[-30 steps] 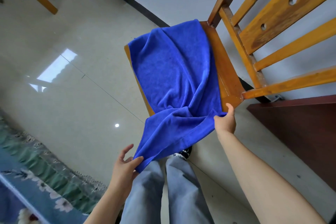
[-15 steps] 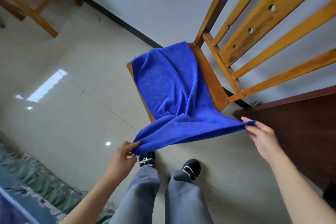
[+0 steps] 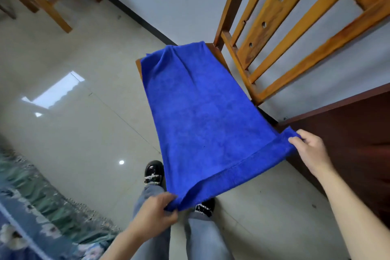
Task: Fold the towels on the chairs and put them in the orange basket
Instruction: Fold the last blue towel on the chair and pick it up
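Observation:
A blue towel (image 3: 202, 116) is stretched flat from the seat of a wooden chair (image 3: 272, 34) toward me. Its far end still lies on the seat and covers nearly all of it. My left hand (image 3: 156, 209) pinches the near left corner of the towel above my legs. My right hand (image 3: 310, 150) pinches the near right corner, out beside the dark furniture. The hemmed near edge runs taut between both hands. No orange basket is in view.
A dark brown cabinet or table (image 3: 354, 133) stands at the right, close to my right hand. Legs of other wooden furniture (image 3: 52, 4) are at the top left. A patterned rug (image 3: 31, 213) lies at the lower left on the glossy tiled floor (image 3: 80, 133).
Both hands took hold of the towel's near corners and drew them apart and toward me. The bunched, hanging towel is now spread flat and taut.

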{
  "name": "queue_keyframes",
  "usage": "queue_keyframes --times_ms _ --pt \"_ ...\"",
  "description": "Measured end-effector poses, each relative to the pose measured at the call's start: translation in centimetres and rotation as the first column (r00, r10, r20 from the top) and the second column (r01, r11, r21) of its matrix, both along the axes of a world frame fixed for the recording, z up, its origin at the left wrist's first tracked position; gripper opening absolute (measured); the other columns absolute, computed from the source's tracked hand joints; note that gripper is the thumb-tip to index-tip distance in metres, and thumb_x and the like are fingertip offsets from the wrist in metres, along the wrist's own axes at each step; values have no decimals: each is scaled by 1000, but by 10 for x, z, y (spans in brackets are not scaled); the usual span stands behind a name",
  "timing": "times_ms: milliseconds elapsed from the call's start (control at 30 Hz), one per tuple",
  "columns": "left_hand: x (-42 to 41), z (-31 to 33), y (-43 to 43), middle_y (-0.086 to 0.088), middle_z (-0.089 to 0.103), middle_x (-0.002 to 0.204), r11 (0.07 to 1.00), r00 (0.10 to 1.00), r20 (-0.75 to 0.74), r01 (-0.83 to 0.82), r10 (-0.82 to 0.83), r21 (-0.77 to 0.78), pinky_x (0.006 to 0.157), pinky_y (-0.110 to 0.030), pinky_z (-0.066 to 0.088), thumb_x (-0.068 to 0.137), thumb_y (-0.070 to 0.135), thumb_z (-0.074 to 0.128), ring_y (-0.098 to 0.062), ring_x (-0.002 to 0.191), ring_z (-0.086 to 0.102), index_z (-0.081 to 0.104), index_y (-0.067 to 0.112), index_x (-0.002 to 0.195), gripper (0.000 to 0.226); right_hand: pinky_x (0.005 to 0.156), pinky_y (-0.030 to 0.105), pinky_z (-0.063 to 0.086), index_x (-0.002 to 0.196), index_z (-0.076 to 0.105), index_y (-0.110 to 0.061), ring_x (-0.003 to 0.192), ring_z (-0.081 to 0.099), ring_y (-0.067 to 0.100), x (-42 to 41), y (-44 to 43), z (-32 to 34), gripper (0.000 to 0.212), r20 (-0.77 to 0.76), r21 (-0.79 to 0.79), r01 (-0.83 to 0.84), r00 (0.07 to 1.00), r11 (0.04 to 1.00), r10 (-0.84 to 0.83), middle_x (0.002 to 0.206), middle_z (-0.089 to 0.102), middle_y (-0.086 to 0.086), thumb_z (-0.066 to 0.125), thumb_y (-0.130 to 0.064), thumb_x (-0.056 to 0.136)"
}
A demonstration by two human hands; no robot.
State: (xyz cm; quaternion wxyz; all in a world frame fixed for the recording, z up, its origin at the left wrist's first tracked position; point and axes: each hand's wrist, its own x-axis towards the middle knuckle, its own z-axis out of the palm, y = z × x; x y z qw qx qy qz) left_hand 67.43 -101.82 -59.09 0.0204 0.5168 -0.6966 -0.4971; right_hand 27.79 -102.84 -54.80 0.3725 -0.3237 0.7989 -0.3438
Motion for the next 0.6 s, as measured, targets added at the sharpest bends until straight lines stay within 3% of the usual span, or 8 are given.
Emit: queue_keyframes --times_ms 67,167,267,400,500,600 --pt "-17 -4 18 5 30 46 999 999 31 21 -23 48 49 -27 24 56 41 41 -7 52 28 41 28 55 13 44 19 19 57 35 -13 46 30 4 -20 17 -3 34 -43 66 -60 997 996 63 47 35 -6 51 -3 85" --pt "-32 -5 27 7 37 45 989 992 97 71 -84 126 47 -21 19 57 41 45 -8 48 30 44 37 51 8 46 23 19 59 37 -8 47 30 5 -35 32 -6 30 -96 144 -91 990 985 106 49 35 -5 55 -24 78" --pt "-33 -5 26 9 39 45 983 990 118 56 -78 176 48 -20 19 52 48 41 -9 48 32 45 37 52 12 48 23 19 59 40 -11 52 32 7 -41 38 -17 32 -82 126 -88 992 988 99 58 36 8 56 -10 87" --pt "-34 -2 5 6 36 52 991 989 143 1 -20 132 53 -20 25 51 44 44 -7 52 30 36 22 54 24 54 22 28 65 47 -6 60 38 7 -38 31 -27 25 23 69 -39 999 997 38 67 45 9 52 -5 90" --pt "-35 -1 -14 8 42 54 984 989 70 -137 130 112 58 -22 33 51 36 51 -9 54 36 43 13 60 26 53 13 30 65 51 -17 54 40 1 -33 17 -32 29 93 7 55 994 998 -55 57 52 -8 52 -3 90" --pt "-42 1 -32 12 53 48 933 940 -9 -338 342 121 52 -10 35 61 15 60 -2 47 43 50 16 63 10 60 13 36 70 55 -22 54 48 -3 -24 -6 -35 27 135 -50 124 984 991 -116 55 59 -16 52 -7 92"
